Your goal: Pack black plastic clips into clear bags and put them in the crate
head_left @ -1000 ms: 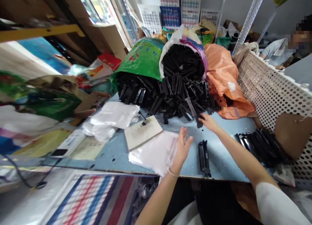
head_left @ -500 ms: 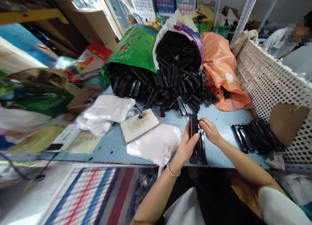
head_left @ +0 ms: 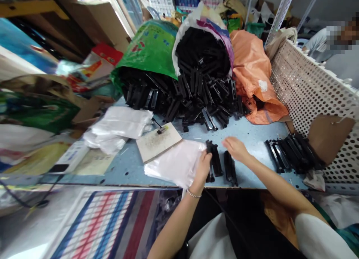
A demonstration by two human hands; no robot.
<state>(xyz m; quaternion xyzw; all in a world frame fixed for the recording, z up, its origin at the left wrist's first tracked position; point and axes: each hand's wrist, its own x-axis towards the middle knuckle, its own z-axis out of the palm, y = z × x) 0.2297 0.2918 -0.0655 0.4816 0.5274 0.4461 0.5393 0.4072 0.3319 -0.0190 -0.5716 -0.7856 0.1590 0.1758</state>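
Observation:
My left hand (head_left: pixel 202 167) grips a long black plastic part (head_left: pixel 213 160) near the front edge of the blue table (head_left: pixel 252 133). A second black part (head_left: pixel 230 168) lies on the table just to its right. My right hand (head_left: pixel 235 148) hovers over that second part with fingers loosely spread and nothing in them. Behind both hands, a big heap of the same black parts (head_left: pixel 196 91) spills from a green sack (head_left: pixel 151 49) and a white sack (head_left: pixel 209 23). A stack of clear plastic bags (head_left: pixel 176 162) lies beside my left hand.
An orange sack (head_left: pixel 252 72) lies at the back right. A row of black parts (head_left: pixel 291 154) sits by a white perforated panel (head_left: pixel 311 94). A small board (head_left: pixel 158 141) and more plastic bags (head_left: pixel 120 124) lie at left. Another person (head_left: pixel 333 46) sits beyond the panel.
My right hand picked a black part from the heap and passed it to my left hand. The left hand has now lowered it beside the first part, and the right hand has let go.

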